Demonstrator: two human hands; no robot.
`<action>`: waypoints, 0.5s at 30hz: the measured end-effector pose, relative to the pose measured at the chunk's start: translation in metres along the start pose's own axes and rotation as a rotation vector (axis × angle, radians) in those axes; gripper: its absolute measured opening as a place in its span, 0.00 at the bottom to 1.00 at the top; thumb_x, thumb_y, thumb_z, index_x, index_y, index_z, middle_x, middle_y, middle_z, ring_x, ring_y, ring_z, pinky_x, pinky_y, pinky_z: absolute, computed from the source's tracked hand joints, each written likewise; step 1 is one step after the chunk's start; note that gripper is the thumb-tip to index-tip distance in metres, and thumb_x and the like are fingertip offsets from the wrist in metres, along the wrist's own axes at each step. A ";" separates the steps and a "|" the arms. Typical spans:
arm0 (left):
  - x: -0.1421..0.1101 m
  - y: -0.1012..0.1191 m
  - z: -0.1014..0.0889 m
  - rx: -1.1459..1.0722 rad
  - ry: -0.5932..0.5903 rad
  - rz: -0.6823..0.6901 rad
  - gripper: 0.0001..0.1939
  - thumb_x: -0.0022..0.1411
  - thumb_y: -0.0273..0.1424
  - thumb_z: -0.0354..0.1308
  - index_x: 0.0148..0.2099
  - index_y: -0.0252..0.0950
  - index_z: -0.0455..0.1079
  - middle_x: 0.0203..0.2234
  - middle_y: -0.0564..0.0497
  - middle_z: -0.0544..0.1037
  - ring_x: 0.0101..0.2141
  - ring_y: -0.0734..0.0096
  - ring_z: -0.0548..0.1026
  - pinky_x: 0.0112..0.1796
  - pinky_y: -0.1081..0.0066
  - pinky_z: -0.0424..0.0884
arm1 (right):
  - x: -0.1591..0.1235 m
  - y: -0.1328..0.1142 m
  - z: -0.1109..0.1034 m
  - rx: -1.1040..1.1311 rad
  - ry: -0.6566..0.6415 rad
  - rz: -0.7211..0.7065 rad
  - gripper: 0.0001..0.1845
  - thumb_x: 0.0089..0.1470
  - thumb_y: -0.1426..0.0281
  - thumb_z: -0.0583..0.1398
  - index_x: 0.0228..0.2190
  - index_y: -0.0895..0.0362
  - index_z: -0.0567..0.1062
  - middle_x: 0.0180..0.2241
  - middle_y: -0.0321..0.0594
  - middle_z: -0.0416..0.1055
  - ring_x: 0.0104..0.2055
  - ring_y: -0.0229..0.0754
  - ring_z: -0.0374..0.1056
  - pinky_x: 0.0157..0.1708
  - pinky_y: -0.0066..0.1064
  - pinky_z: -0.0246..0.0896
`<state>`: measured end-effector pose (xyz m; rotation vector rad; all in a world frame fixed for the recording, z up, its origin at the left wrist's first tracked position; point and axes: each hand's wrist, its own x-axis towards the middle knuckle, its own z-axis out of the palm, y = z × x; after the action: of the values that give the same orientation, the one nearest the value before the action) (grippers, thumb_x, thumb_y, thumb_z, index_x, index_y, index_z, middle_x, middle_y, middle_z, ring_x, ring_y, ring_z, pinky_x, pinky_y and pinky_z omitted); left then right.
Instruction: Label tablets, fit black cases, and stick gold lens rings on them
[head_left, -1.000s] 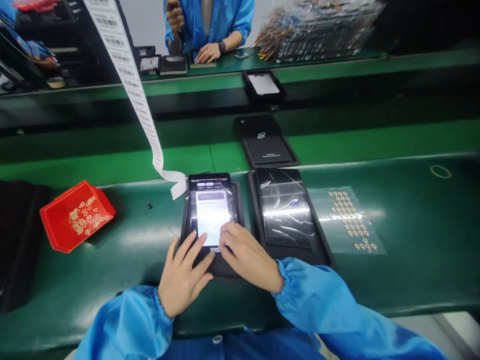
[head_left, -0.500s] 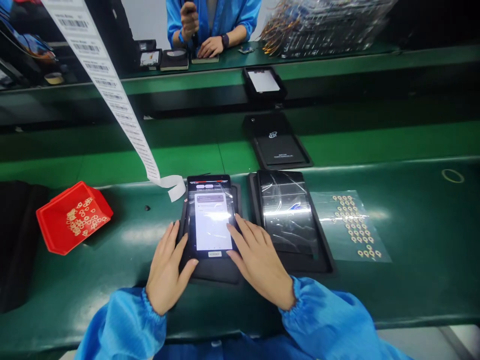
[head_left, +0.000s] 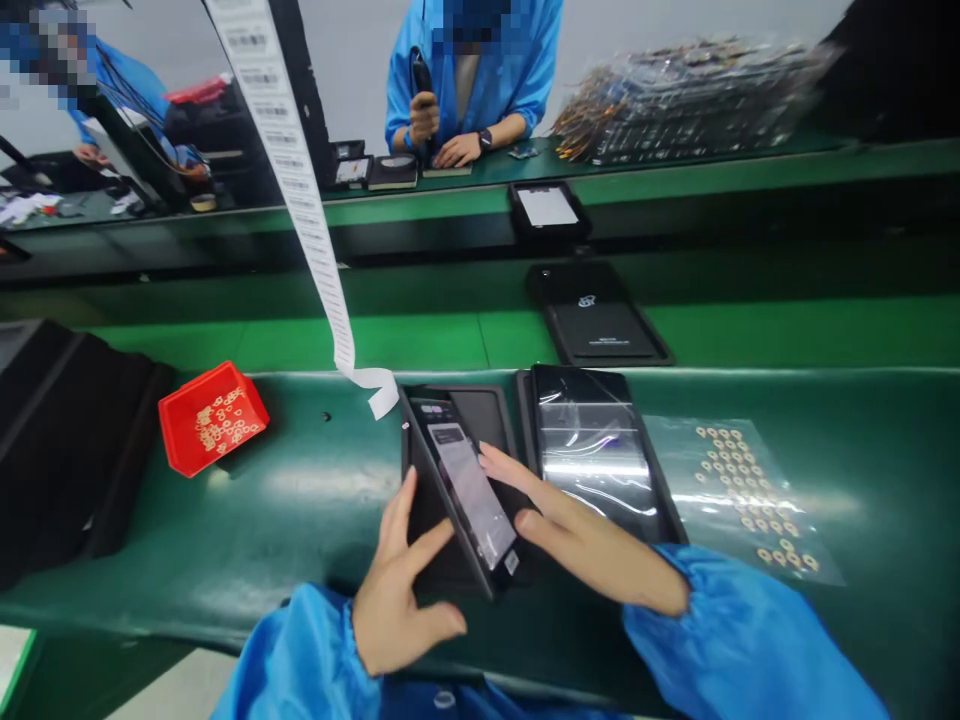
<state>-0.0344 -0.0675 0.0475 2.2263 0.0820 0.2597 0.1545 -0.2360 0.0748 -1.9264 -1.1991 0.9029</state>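
A lit tablet is tilted up on its left long edge over a black foam tray. My left hand props its dark back with spread fingers. My right hand lies against the screen side, thumb under the lower corner, fingers stretched along the right edge. A second tablet, wrapped in glossy film, lies in its own black tray just to the right.
A red bin of small gold rings sits to the left. A clear sheet of gold rings lies at right. A barcode label strip hangs down. More tablets lie on the belt; a person in blue works opposite.
The tablet lay flat in its tray with my hands at its sides; now both hands have lifted and tilted it up on edge. My view has shifted left and up.
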 end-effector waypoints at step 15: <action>0.065 -0.088 -0.094 0.753 0.356 0.064 0.19 0.66 0.20 0.44 0.52 0.35 0.72 0.50 0.44 0.74 0.46 0.56 0.71 0.46 0.59 0.70 | 0.013 0.027 0.006 0.720 0.349 0.416 0.54 0.44 0.44 0.65 0.63 0.60 0.56 0.56 0.56 0.66 0.59 0.56 0.63 0.58 0.45 0.60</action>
<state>0.0113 0.0694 0.0452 2.9010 0.3496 0.7600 0.1663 -0.2327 0.0467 -1.6379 -0.2052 0.9765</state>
